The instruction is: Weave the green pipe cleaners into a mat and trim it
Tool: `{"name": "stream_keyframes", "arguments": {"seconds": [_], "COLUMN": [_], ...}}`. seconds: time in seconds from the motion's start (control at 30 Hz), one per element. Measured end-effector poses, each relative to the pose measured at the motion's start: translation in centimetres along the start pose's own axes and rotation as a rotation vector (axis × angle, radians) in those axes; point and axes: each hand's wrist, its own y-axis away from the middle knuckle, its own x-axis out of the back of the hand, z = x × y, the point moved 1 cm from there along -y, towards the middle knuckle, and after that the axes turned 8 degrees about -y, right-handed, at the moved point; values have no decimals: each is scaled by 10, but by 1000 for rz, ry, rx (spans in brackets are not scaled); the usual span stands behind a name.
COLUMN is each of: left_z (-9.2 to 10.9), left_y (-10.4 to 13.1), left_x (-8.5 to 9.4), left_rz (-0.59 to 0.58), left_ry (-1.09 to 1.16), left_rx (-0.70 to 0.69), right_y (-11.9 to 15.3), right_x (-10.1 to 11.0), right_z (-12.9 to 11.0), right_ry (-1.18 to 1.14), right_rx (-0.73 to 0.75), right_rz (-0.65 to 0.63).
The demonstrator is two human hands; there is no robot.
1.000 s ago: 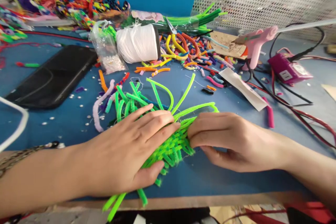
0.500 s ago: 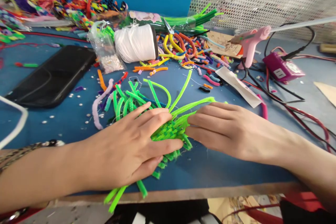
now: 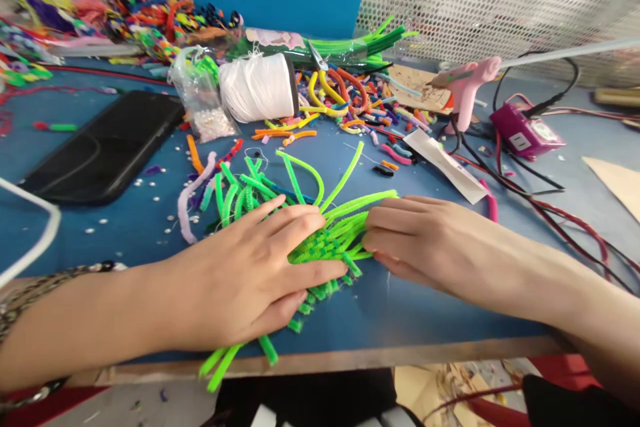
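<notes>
A woven patch of green pipe cleaners [image 3: 320, 244] lies near the table's front edge, its loose ends sticking out all round. My left hand [image 3: 255, 267] rests flat over its left part with the fingers spread, pressing it down. At its right side, my right hand [image 3: 410, 237] has its fingers closed round the ends of light green pipe cleaners [image 3: 353, 223]; the fingertips are partly hidden. One light green strand [image 3: 345, 177] stands up behind the patch, and a curved one is beside it.
Behind are a white cord spool [image 3: 257, 88], a bag of beads [image 3: 207, 110], pliers [image 3: 325, 83] and cut pipe cleaner pieces. A black phone [image 3: 105, 147] lies left. At right are a pink glue gun [image 3: 467, 93], a purple box [image 3: 527, 130] and cables.
My right hand has shifted slightly right relative to the woven patch, and more light green strands show between the hands. My left hand stays on the patch. The view has moved slightly.
</notes>
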Motion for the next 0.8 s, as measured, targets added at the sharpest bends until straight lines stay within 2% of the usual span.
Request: {"name": "stream_keyframes", "arguments": {"seconds": [0.17,0.37,0.5,0.67,0.8], "left_z": [-1,-1,0,2,-1], "left_y": [0,-1,-3,-5,-9], "left_x": [1,1,3,8,13], "left_rz": [1,21,16,25,11], "left_ry": [-27,-80,-119,-159,-206], "left_rx": [-9,-44,-69,-107,-156], "right_y": [-6,-12,-13,-13,-10], "right_x": [-4,3,9,10,10], "right_z": [-3,-8,-11,-13,-17], "right_ry": [57,-39,-79,-111,-84], "right_rx": [-10,-110,-187,-221,-226], "right_rz": [31,-111,-153,-155,-104]}}
